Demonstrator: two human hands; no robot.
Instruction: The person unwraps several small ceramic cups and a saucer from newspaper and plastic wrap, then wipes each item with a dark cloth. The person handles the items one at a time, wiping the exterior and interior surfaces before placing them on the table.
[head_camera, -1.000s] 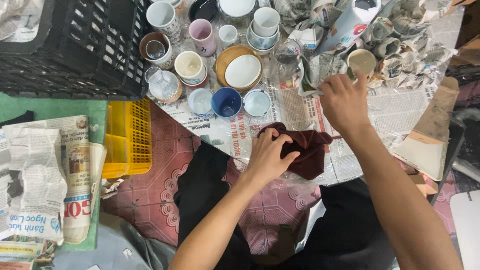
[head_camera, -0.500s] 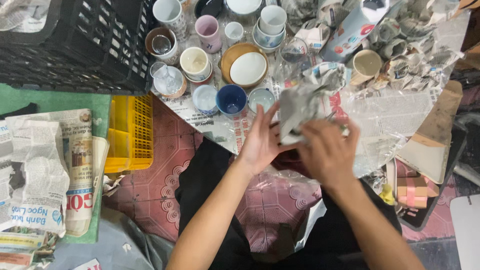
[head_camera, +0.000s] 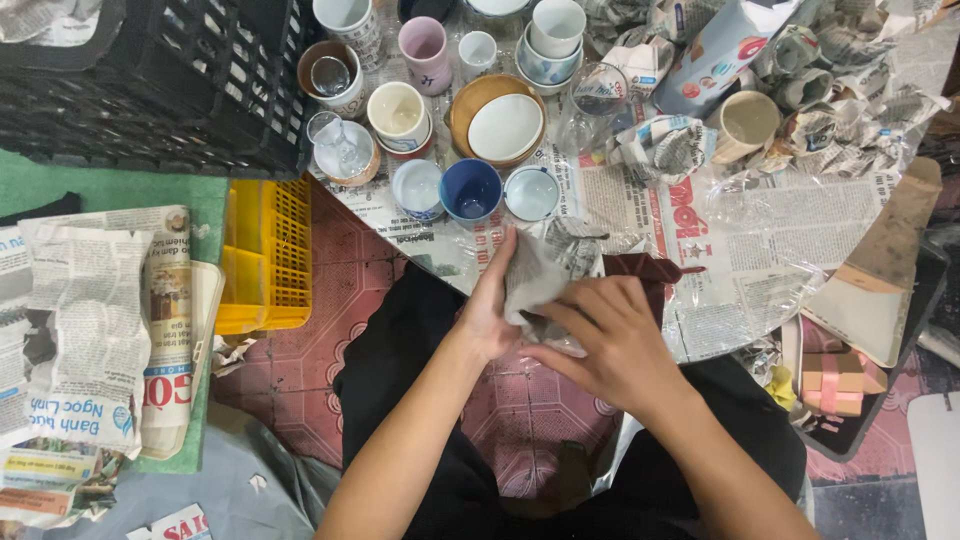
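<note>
Head view: both hands meet at the near edge of the newspaper-covered table (head_camera: 760, 240), over the lap. Left hand (head_camera: 490, 310) cups a newspaper-wrapped bundle (head_camera: 540, 275) from the left, fingers closed around it; right hand (head_camera: 610, 340) presses on it from the front, fingers bent over the paper, gripping it. What's inside the wrap is hidden. Dark red cloth (head_camera: 640, 275) lies just behind the bundle. Just beyond the hands: small white cup (head_camera: 418, 187), blue cup (head_camera: 470, 190), pale cup (head_camera: 531, 192) in a row, then a brown bowl with a white dish inside (head_camera: 500, 125), pink mug (head_camera: 424, 48), clear glass (head_camera: 598, 95). More wrapped bundles (head_camera: 665, 145) are piled far right. Black crate (head_camera: 150, 80) sits upper left, yellow basket (head_camera: 262, 250) beside it, loose newspaper sheets (head_camera: 90, 330) on the floor at left.
</note>
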